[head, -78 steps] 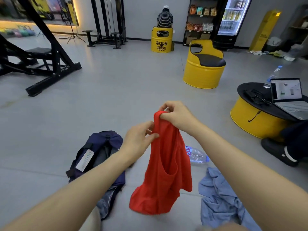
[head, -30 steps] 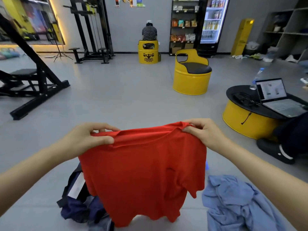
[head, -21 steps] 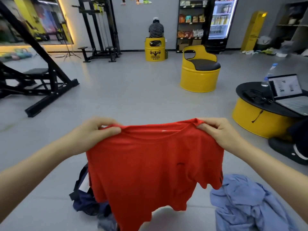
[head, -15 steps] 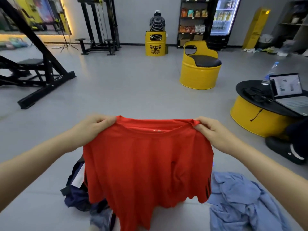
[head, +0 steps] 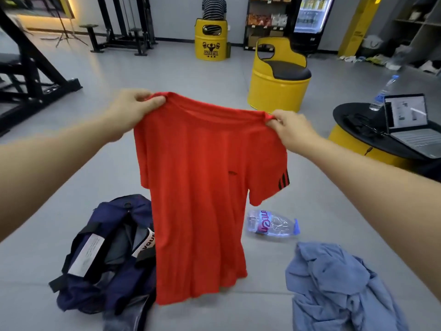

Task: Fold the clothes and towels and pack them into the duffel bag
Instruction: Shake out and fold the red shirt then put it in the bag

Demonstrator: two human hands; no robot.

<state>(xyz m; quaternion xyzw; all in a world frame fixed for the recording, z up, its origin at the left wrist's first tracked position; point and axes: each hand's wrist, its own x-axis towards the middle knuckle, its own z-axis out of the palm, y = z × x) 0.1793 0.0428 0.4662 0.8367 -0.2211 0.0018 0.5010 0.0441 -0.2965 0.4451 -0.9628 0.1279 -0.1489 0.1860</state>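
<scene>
I have the red T-shirt (head: 195, 187) hanging in the middle of the frame, clear of the floor (head: 214, 75), its hem above the gap between the bag and the other clothes. My left hand (head: 132, 108) pinches one shoulder seam at centre left, thumb on the near side of the cloth. My right hand (head: 291, 130) pinches the other shoulder a little lower, at centre right, so the neckline slopes down to the right.

I judge the shirt light, thin and limp. It drapes straight from the two pinches with no stiffness, so it will sag and swing unless it is laid flat to fold. The shoulders look the right places to hold it, and the hem corners next.

It is a plain bright red with short sleeves, a round neck and a small dark mark on the chest. Dark stripes cross the sleeve on the right.

The navy duffel bag (head: 107, 259) lies open at lower left, and a crumpled blue shirt (head: 334, 287) lies at lower right.
</scene>
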